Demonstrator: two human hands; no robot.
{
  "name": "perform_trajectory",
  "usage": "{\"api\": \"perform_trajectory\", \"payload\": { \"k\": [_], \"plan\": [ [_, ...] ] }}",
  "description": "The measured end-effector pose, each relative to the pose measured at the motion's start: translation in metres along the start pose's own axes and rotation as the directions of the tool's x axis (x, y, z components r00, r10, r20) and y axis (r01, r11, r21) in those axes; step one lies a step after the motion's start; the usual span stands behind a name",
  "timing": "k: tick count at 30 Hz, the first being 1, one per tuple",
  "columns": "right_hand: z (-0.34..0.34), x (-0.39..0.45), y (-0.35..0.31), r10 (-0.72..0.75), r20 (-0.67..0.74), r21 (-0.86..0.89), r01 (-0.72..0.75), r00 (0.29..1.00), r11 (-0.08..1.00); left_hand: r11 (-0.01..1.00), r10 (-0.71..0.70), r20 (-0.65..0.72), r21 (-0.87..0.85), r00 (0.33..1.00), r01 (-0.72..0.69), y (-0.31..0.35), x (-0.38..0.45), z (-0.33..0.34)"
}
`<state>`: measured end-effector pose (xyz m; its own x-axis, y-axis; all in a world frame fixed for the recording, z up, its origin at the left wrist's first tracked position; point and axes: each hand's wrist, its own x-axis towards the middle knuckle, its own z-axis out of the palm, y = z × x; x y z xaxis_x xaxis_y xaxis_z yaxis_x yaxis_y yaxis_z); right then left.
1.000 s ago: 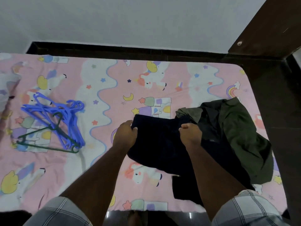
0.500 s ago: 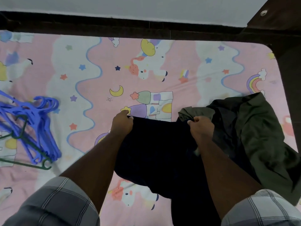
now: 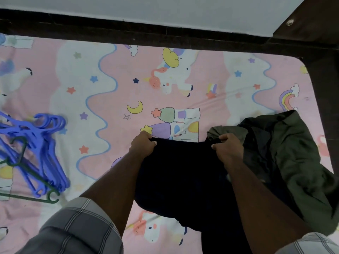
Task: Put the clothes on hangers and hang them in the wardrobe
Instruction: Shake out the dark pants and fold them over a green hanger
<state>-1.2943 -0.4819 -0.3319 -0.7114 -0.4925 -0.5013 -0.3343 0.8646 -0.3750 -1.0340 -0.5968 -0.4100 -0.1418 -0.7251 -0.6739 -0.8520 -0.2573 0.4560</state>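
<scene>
Near the bed's (image 3: 128,74) front right corner, your left hand (image 3: 142,145) and right hand (image 3: 226,149) pinch the dark garment's (image 3: 179,176) top edge, spread crosswise, while the hangers (image 3: 36,149) lie well apart at the left edge, nearer your left hand.

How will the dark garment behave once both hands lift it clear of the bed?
Probably floppy: the dark garment sags between the left hand and right hand gripping its top edge. Likely light, held by pinches alone. Its lower part may drag.
</scene>
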Motion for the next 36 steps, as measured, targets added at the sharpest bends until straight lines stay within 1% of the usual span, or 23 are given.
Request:
{"api": "perform_trajectory", "payload": {
  "k": [3, 5, 6, 8, 11, 14, 16, 17, 18, 20, 22, 25, 27, 29, 30, 31, 33, 34, 36],
  "plan": [
    [0.0, -0.017, -0.017, -0.033, -0.046, 0.072, 0.037, 0.998, 0.997, 0.989, 0.015, -0.044, -0.144, 0.999, -0.022, 0.005, -0.004, -0.003],
    [0.002, -0.032, -0.037, -0.084, -0.053, 0.113, 0.089, 0.995, 0.99, 0.975, 0.029, -0.108, -0.217, 0.994, -0.052, 0.003, -0.012, -0.016],
    [0.001, -0.039, -0.05, -0.106, -0.055, 0.135, 0.113, 0.993, 0.984, 0.962, 0.015, -0.155, -0.267, 0.988, -0.056, 0.002, -0.015, -0.03],
    [-0.002, -0.054, -0.083, -0.171, -0.064, 0.187, 0.18, 0.983, 0.966, 0.928, -0.058, -0.251, -0.372, 0.966, -0.041, -0.003, -0.022, -0.07],
    [-0.011, -0.075, -0.151, -0.283, -0.103, 0.248, 0.3, 0.954, 0.921, 0.889, -0.148, -0.386, -0.455, 0.911, -0.049, -0.019, -0.028, -0.157],
    [-0.02, -0.094, -0.232, -0.423, -0.172, 0.298, 0.457, 0.89, 0.838, 0.863, -0.184, -0.549, -0.487, 0.815, -0.133, -0.031, -0.034, -0.246],
    [-0.023, -0.105, -0.282, -0.512, -0.207, 0.289, 0.552, 0.834, 0.783, 0.851, -0.187, -0.625, -0.489, 0.758, -0.194, -0.034, -0.039, -0.294],
    [-0.024, -0.109, -0.302, -0.549, -0.21, 0.27, 0.588, 0.809, 0.762, 0.847, -0.176, -0.644, -0.485, 0.745, -0.218, -0.037, -0.04, -0.312],
    [-0.023, -0.113, -0.317, -0.578, -0.2, 0.232, 0.611, 0.791, 0.756, 0.85, -0.16, -0.648, -0.475, 0.745, -0.23, -0.04, -0.041, -0.325],
    [-0.02, -0.118, -0.333, -0.599, -0.167, 0.152, 0.621, 0.783, 0.769, 0.871, -0.127, -0.628, -0.441, 0.768, -0.216, -0.048, -0.045, -0.336],
    [-0.013, -0.121, -0.329, -0.58, -0.133, 0.095, 0.593, 0.804, 0.8, 0.884, -0.116, -0.574, -0.432, 0.811, -0.18, -0.06, -0.045, -0.326],
    [0.004, -0.123, -0.293, -0.517, -0.069, 0.034, 0.52, 0.853, 0.854, 0.858, -0.13, -0.372, -0.507, 0.919, -0.084, -0.076, -0.05, -0.279],
    [0.011, -0.122, -0.257, -0.476, -0.038, -0.02, 0.475, 0.879, 0.88, 0.839, -0.121, -0.251, -0.542, 0.96, -0.036, -0.083, -0.055, -0.235],
    [0.015, -0.121, -0.217, -0.423, -0.006, -0.066, 0.422, 0.906, 0.904, 0.809, -0.148, -0.126, -0.586, 0.981, 0.046, -0.087, -0.06, -0.187],
    [0.015, -0.119, -0.192, -0.406, 0.005, -0.121, 0.403, 0.914, 0.907, 0.79, -0.144, -0.069, -0.609, 0.987, 0.073, -0.081, -0.07, -0.163],
    [0.018, -0.119, -0.171, -0.396, 0.021, -0.178, 0.393, 0.918, 0.902, 0.777, -0.142, -0.023, -0.622, 0.99, 0.097, -0.08, -0.075, -0.142],
    [0.023, -0.118, -0.128, -0.349, 0.084, -0.224, 0.359, 0.933, 0.906, 0.764, -0.151, 0.037, -0.63, 0.988, 0.14, -0.065, -0.099, -0.105],
    [0.026, -0.114, -0.105, -0.324, 0.109, -0.232, 0.341, 0.94, 0.911, 0.759, -0.16, 0.058, -0.631, 0.985, 0.16, -0.058, -0.108, -0.086],
    [0.033, -0.111, -0.068, -0.248, 0.124, -0.187, 0.268, 0.961, 0.945, 0.738, -0.179, 0.105, -0.643, 0.978, 0.204, -0.046, -0.122, -0.051]
  ]
}}
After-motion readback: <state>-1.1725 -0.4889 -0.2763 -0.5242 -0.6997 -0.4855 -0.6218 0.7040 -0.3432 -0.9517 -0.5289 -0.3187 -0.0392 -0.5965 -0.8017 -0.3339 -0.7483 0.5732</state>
